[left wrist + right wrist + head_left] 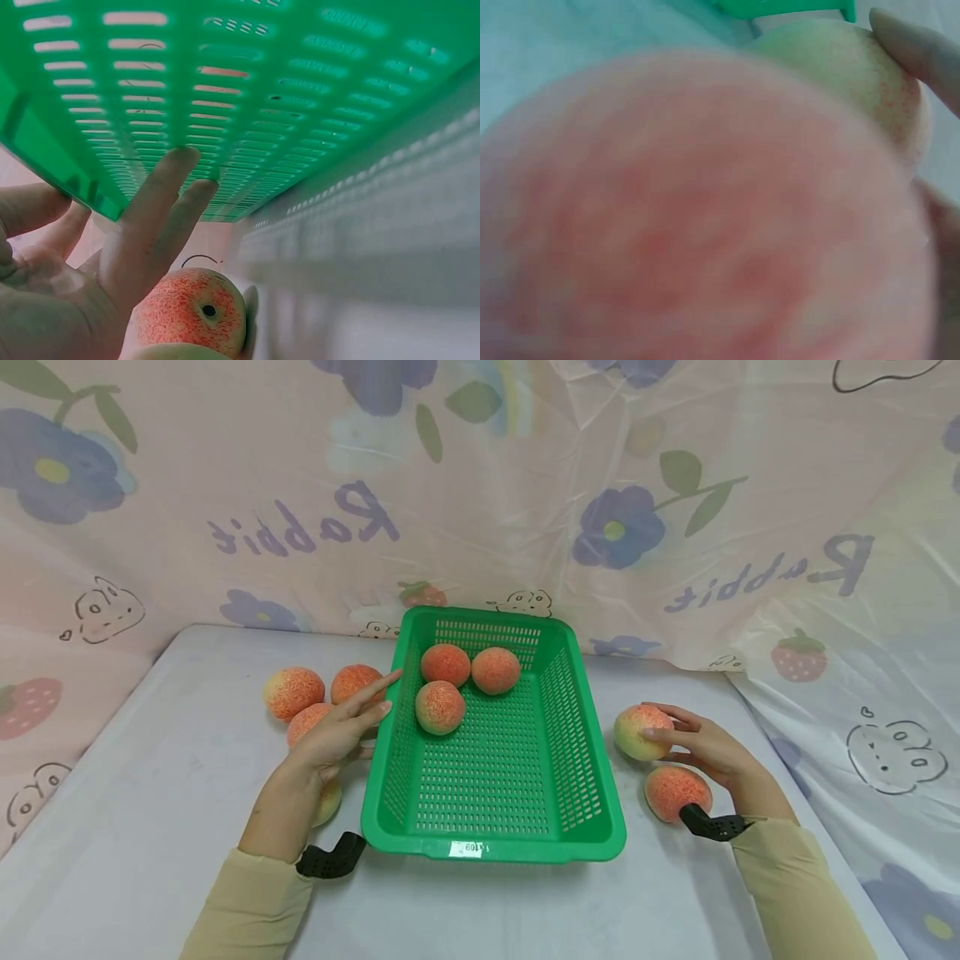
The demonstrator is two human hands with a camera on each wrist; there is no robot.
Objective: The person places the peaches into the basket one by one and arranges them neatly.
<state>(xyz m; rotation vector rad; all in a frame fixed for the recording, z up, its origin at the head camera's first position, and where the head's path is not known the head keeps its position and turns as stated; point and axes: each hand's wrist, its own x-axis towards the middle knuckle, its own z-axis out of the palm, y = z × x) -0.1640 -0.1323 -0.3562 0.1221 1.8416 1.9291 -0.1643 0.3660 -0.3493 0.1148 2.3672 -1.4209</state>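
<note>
A green plastic basket (pixel 495 847) stands in the middle of the table, with three red-orange peaches inside, one of them the nearer peach (pixel 440 707). My left hand (pixel 330 743) rests against the basket's left rim. In the left wrist view its extended fingers (pixel 161 202) touch the slotted outer wall. To the right of the basket, my right hand (pixel 708 747) holds a yellow-and-red peach (pixel 639 732), thumb on the near side and fingers behind it. Another peach (pixel 677 793) lies just below that hand and fills much of the right wrist view.
Several peaches lie left of the basket, among them a speckled peach (pixel 293 693) and a partly covered peach (pixel 327 802) beneath the left wrist. White cloth covers the table (pixel 150 827). A printed curtain (pixel 480 527) hangs behind and along the sides.
</note>
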